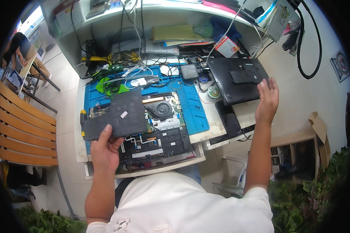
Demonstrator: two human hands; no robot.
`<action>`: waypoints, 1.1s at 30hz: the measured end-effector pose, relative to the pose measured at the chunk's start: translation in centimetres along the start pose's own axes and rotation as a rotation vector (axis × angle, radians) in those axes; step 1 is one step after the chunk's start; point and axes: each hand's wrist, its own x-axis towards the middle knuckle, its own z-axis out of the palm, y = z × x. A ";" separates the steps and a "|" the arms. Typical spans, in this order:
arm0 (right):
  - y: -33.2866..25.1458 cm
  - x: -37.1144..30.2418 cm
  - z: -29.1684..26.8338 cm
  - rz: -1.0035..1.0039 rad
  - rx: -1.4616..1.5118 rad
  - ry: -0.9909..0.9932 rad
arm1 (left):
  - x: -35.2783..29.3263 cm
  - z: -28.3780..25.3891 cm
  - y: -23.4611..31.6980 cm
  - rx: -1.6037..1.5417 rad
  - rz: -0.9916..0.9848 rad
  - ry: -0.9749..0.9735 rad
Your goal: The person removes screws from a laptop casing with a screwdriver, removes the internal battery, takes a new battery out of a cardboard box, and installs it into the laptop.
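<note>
My left hand [106, 149] grips the lower edge of a flat black laptop battery [126, 116], thumb on top, a small white label on its face. The battery is held over an opened laptop [163, 136], hiding its left part. In that laptop a round fan [159, 110], green board areas and white ribbon cables show. My right hand [267, 99] is raised at the right edge of a closed black laptop [237, 79], fingers stretched and apart. Whether its fingertips touch that laptop I cannot tell. A dark rectangular block [246, 76] lies on the closed laptop.
Beneath the opened laptop is a blue work mat [192, 105]. Tangled cables [120, 79], a grey adapter [189, 72] and a small round tin [213, 92] crowd the back. A drawer [198, 155] juts toward me. Left stands a slatted wooden bench [23, 128]; another person [21, 50] bends beyond it.
</note>
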 end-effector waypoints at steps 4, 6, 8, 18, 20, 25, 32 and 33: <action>-2.0 -13.4 4.1 0.322 0.135 -0.565 | -2.7 0.0 -1.8 -0.005 -0.235 -0.085; -2.3 -18.3 5.1 0.622 0.259 -0.784 | -4.3 -0.4 -2.9 0.015 -0.329 -0.103; -2.4 -20.1 5.9 0.793 0.287 -0.780 | -5.6 0.2 -3.2 0.051 -0.366 -0.114; 0.5 -21.7 7.4 0.912 0.251 -0.524 | -6.7 0.9 -3.5 0.140 -0.495 -0.149; 0.9 -21.2 7.2 0.951 0.335 -0.542 | -6.7 0.4 -3.5 0.128 -0.457 -0.159; 0.7 -20.2 7.3 0.953 0.270 -0.590 | -6.5 -0.4 -3.7 0.136 -0.398 -0.144; 0.7 -19.0 7.7 0.188 -0.274 -0.792 | -6.4 -0.3 -3.7 0.146 -0.391 -0.149; 0.7 -18.5 7.8 0.108 -0.294 -0.818 | -6.5 0.0 -3.7 0.140 -0.386 -0.147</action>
